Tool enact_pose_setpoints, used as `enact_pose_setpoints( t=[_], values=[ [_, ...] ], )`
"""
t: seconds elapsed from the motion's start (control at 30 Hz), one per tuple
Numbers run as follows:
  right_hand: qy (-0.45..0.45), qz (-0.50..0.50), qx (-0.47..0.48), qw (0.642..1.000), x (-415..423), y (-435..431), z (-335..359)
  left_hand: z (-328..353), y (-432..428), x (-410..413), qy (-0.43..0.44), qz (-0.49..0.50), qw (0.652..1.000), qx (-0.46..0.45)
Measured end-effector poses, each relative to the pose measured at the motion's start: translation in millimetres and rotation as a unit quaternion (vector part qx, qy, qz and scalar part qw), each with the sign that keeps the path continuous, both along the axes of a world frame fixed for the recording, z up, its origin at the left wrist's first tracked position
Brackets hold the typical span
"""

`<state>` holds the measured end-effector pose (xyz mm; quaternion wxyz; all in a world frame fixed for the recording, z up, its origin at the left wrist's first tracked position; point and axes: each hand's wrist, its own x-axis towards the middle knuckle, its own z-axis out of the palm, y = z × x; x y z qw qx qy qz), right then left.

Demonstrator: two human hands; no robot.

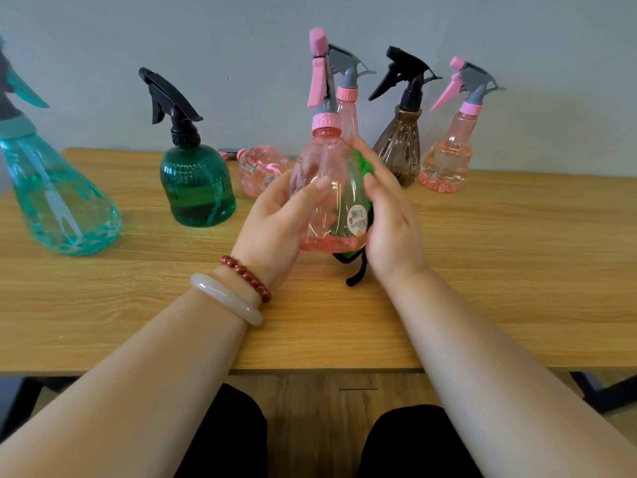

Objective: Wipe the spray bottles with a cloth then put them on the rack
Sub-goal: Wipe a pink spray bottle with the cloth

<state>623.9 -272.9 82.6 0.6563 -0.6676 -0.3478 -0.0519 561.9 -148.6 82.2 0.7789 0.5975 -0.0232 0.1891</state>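
The person sits at a wooden surface (482,270) with both forearms stretched out over it, and in the middle of the frame the left hand (275,222) holds a pink bottle (327,194) upright, just above the surface. Its fingers (319,188) curl round the bottle's left side, the thumb lying across the front. The right hand (389,219) cups a green cloth (360,163) against the bottle's right side, its fingers bent round cloth and bottle together; how far they reach behind I cannot tell. A black cord (355,274) hangs from under the cloth down to the surface. On the left wrist sit a red bead bracelet (246,277) and a pale bangle (224,298). The other bottles are spread along the back, near a grey wall (241,46): a teal bottle (62,201) at the far left edge, a green bottle (196,188) with a black trigger left of centre, a lying bottle (262,170), pink, on its side just behind the left hand, a rear bottle (348,112), pink, partly hidden behind the held one, a brown bottle (400,150) right of that, and a right bottle (448,160), also pink, standing just beside the brown one.
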Motion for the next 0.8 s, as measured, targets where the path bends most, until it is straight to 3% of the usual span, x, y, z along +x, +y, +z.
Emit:
enact_pose_setpoints(
  t=[0.2, 0.27, 0.37, 0.43, 0.63, 0.7, 0.8],
  values=[
    [-0.257, -0.004, -0.066, 0.964, -2.9, 1.1, -6.5, 0.5, 4.2, 1.5, -0.002, 0.023, 0.999, -0.025],
    [-0.237, -0.009, -0.070, 0.969, -1.5, 2.4, -6.4, 1.1, 4.8, 1.0, -0.001, 0.011, 0.999, -0.033],
    [-0.041, 0.010, -0.026, 0.999, 1.8, 2.5, -6.7, 1.9, 2.3, -1.2, -0.002, -0.019, 0.999, -0.041],
    [0.026, 0.024, 0.001, 0.999, 3.1, 1.0, -4.8, 1.9, 0.3, -1.3, -0.002, -0.025, 0.999, -0.034],
    [-0.222, -0.013, -0.045, 0.974, -5.1, 1.4, -6.1, 2.7, 4.2, -1.7, -0.009, -0.022, 0.999, -0.022],
    [-0.211, -0.012, -0.044, 0.976, -3.5, 2.4, -5.6, 3.9, 3.8, -3.2, -0.005, -0.036, 0.999, -0.032],
    [-0.098, -0.010, -0.027, 0.995, -2.4, 0.8, -4.2, 2.3, 3.0, -2.8, -0.001, -0.055, 0.998, -0.027]
  ],
)
